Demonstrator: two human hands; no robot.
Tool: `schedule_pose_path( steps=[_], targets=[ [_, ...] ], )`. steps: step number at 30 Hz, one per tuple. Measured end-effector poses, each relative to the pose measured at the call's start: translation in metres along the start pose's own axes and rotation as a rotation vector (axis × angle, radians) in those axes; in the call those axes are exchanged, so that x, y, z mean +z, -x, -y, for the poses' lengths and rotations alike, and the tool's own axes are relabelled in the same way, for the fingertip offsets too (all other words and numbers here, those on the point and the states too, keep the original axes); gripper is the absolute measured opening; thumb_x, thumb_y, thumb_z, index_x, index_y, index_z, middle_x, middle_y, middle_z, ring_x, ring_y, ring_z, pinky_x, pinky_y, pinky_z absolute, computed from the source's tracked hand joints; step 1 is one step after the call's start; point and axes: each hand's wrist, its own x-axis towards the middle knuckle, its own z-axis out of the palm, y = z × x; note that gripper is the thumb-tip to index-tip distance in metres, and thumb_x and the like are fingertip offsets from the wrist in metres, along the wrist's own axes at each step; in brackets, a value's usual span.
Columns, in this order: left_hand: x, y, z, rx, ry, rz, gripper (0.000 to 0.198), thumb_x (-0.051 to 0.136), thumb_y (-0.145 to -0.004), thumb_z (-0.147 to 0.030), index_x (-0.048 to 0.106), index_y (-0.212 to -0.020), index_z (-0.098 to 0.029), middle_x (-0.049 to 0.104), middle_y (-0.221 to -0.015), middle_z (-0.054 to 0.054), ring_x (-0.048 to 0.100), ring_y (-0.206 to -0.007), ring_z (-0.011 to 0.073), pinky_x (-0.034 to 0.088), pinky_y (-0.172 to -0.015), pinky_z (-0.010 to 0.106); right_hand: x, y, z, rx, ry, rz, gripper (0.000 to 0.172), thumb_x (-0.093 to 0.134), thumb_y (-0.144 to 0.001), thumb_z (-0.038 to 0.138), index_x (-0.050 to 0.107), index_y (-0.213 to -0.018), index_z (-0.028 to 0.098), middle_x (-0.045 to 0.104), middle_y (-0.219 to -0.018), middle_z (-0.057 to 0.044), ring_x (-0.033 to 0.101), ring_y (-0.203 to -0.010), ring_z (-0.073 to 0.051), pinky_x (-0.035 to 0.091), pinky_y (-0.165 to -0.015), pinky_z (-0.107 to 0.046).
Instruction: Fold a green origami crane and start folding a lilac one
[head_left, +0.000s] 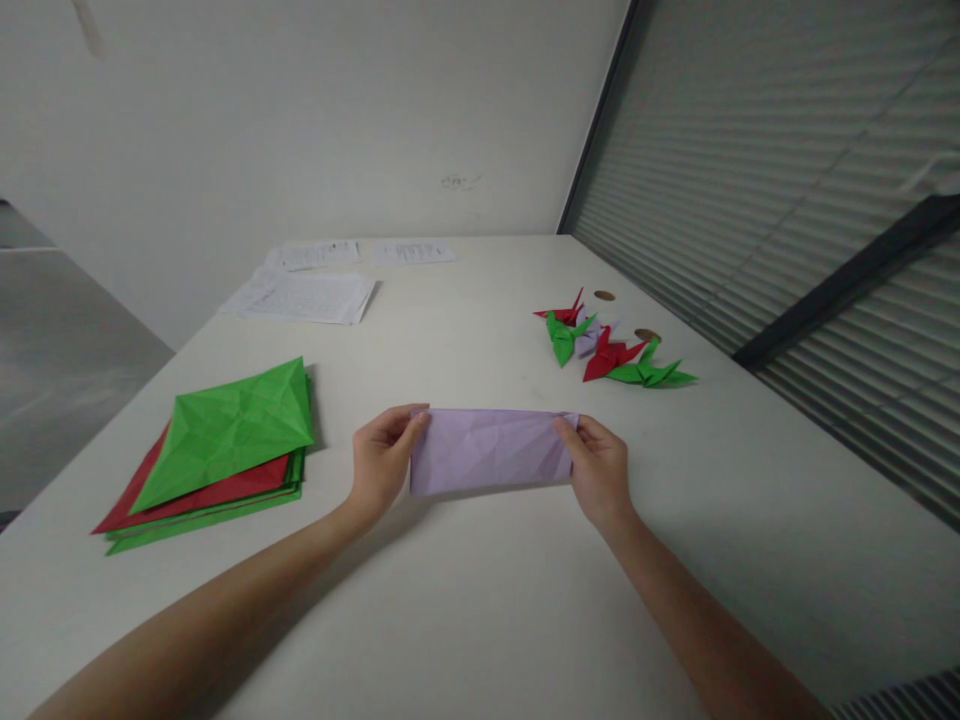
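A creased sheet of lilac origami paper [491, 452], folded into a long rectangle, is stretched between my hands over the white table. My left hand [386, 455] pinches its upper left corner, thumb in front. At the upper right corner my right hand [600, 462] grips it the same way. Left of my hands lies a stack of creased paper sheets, with a green sheet [240, 425] on top and a red sheet [217, 490] under it. Several folded paper cranes sit to the far right, among them a red crane [611, 355] and a green crane [561, 338].
Printed papers [307, 296] lie at the table's back left, near the wall [360, 110]. Window blinds [787, 180] run along the right edge of the table [465, 610]. Two round brown spots [604, 296] show on the tabletop by the cranes.
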Motion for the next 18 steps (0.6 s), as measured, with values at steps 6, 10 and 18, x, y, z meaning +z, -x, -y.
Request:
schedule_pose_path(
  steps=[6, 10, 18],
  targets=[
    [-0.0015, -0.0034, 0.0008, -0.018, -0.007, -0.016, 0.024, 0.076, -0.069, -0.039, 0.076, -0.075, -0.016, 0.072, -0.068, 0.004, 0.061, -0.062, 0.0151, 0.047, -0.058, 0.024, -0.0024, -0.0007, -0.0061, -0.032, 0.024, -0.017, 0.026, 0.075, -0.073, 0.045, 0.070, -0.070, 0.020, 0.061, -0.063, 0.003, 0.052, -0.060, -0.013, 0.041, -0.059, -0.026],
    [0.0002, -0.0012, 0.0012, -0.079, 0.065, 0.053, 0.028, 0.080, -0.063, -0.039, 0.076, -0.076, -0.015, 0.071, -0.068, 0.004, 0.061, -0.060, 0.0147, 0.047, -0.057, 0.024, -0.0012, -0.0022, -0.0059, -0.032, -0.052, -0.063, 0.023, 0.081, -0.067, 0.039, 0.075, -0.081, 0.021, 0.069, -0.073, 0.001, 0.058, -0.067, -0.014, 0.045, -0.065, -0.027],
    [0.0019, 0.0000, 0.0012, -0.115, 0.132, 0.108, 0.029, 0.084, -0.060, -0.040, 0.076, -0.074, -0.015, 0.073, -0.071, 0.006, 0.062, -0.063, 0.0154, 0.048, -0.059, 0.025, -0.0025, -0.0057, -0.0061, 0.029, -0.096, -0.063, 0.029, 0.079, -0.066, 0.048, 0.074, -0.075, 0.021, 0.072, -0.077, -0.003, 0.063, -0.072, -0.018, 0.049, -0.072, -0.032]
  ],
)
